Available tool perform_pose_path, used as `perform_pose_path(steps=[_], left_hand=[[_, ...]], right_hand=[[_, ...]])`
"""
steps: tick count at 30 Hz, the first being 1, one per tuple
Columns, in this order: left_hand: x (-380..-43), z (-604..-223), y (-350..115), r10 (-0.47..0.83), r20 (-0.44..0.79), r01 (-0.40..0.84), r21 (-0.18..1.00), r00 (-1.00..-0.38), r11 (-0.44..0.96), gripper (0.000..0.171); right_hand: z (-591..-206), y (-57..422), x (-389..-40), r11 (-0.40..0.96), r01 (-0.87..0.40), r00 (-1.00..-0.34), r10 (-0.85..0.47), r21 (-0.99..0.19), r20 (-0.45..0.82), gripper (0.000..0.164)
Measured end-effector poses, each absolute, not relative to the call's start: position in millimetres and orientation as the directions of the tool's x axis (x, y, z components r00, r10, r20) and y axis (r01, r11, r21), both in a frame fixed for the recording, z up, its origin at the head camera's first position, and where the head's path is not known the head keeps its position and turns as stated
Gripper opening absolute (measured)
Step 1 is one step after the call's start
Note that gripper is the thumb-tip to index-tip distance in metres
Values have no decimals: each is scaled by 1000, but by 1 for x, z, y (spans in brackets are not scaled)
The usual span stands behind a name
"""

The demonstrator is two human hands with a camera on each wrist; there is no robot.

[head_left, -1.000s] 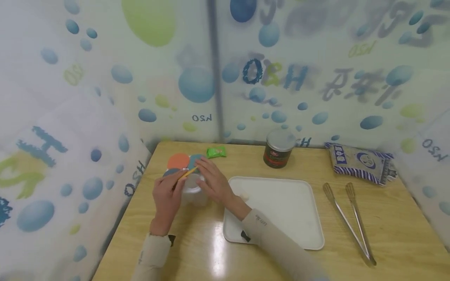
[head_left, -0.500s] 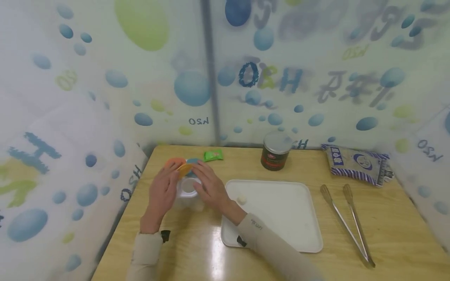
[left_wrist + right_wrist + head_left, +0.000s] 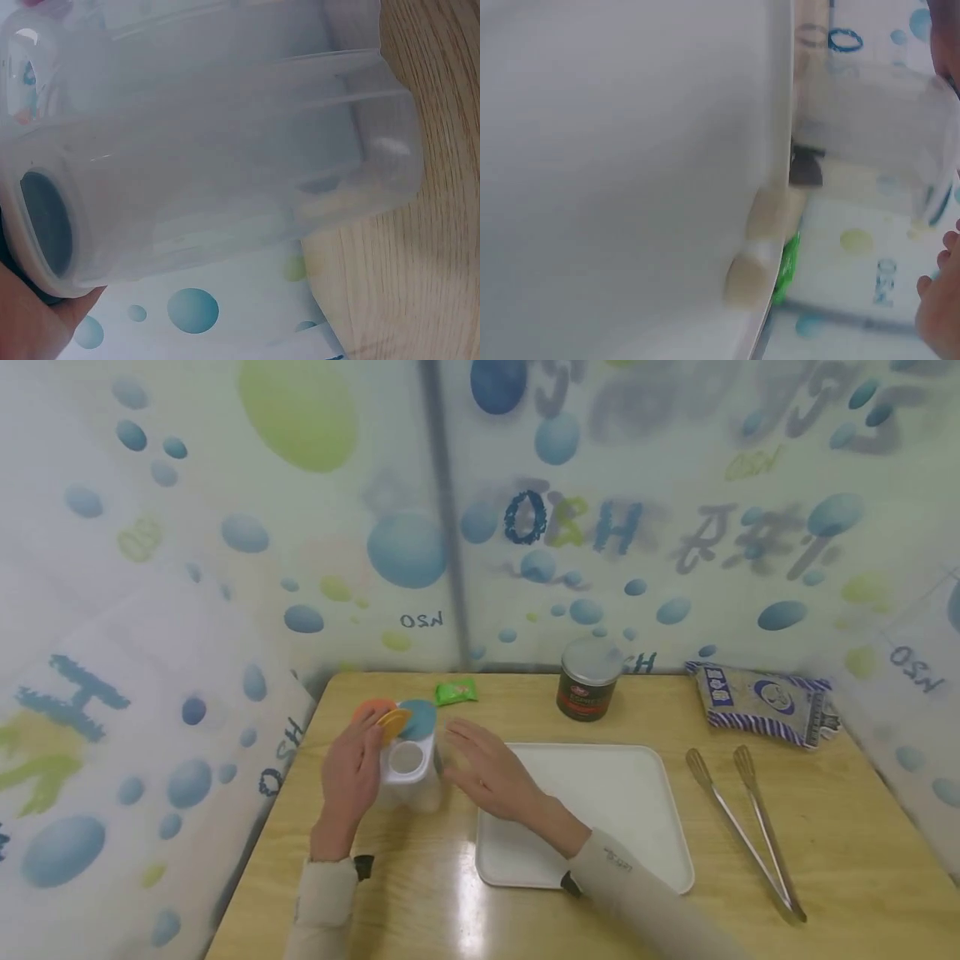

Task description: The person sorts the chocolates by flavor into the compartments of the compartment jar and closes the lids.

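Note:
A translucent compartment box (image 3: 411, 789) with round orange (image 3: 372, 703), blue (image 3: 420, 717) and yellow (image 3: 394, 723) flip lids stands at the table's left. The yellow lid is tipped up beside a round, uncovered opening. My left hand (image 3: 352, 777) holds the box's upper left edge, its fingers over the lids by the yellow one. In the left wrist view the hand (image 3: 34, 319) wraps the box's rim. Just right of the box my right hand (image 3: 495, 772) holds nothing, its fingers extended. The right wrist view shows two pale, blurred lumps (image 3: 746, 281) on a white tray (image 3: 630, 187).
Behind the box lies a green wrapped packet (image 3: 456, 691). A dark can (image 3: 588, 685) with a grey lid stands at the back, a blue-and-white bag (image 3: 765, 700) to its right. Metal tongs (image 3: 750, 835) lie spread beside the tray. Patterned walls border the table.
Both hands were at the yellow lid, which has tipped back from the opening. My right hand has left it and moved right, over the tray's edge. The left hand stays at the box.

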State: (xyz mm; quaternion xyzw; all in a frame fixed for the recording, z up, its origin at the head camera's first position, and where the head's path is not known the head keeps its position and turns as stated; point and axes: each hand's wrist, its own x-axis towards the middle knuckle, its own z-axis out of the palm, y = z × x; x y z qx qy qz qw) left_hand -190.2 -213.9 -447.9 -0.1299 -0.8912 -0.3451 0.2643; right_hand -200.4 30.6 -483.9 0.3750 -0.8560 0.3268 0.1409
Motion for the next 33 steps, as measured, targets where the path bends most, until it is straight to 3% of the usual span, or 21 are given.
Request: perform_pose_path(steps=[7,13,15,18,22,29,33], left_hand=[[-183,-447,-221,29,529,371,554,-848,745,38],[-177,-444,-229,17,531,357,546,-847,758,38],[-176,-445,-228,17,527,355,549,-850,757,38],[-175,-449,-227,10,520,350,560,-854,751,38],[-172,-453,-226,-27,517,333,589,-856,736,37],[-179,-452,-221,-8,552,375,576,-834,727,36],[-189,-450,-215,33,564,410,559,-825,721,37]], right_hand=[[-495,124,-172,632,-516,-855,-342,-578,390,50],[-518,202,-144,689,-322,-928,-94,-649,361,46],[-523,230,-130,697,-206,-953,17,-687,302,50],[-525,269,-109,720,9,-959,202,-694,198,58],[-525,311,-90,765,230,-927,360,-602,103,75],[-532,345,-74,794,346,-926,375,-499,-45,97],[-542,348,-70,813,339,-930,365,-474,-40,93]])
